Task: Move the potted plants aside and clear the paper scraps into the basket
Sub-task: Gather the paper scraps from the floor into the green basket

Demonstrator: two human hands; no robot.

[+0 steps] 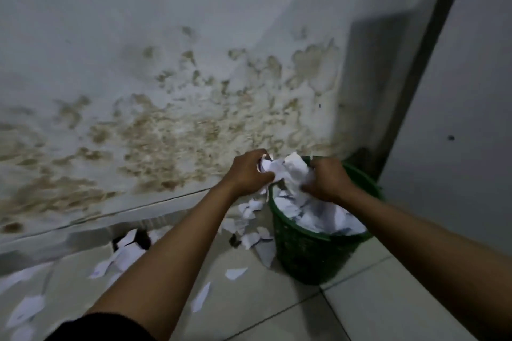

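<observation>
White paper scraps (288, 171) between both hands, left (248, 171) and right (327, 180)

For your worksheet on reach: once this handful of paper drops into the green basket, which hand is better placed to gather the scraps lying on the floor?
Probably the left hand. The loose scraps lie left of the basket, below that arm, while the right hand is over the basket.
</observation>
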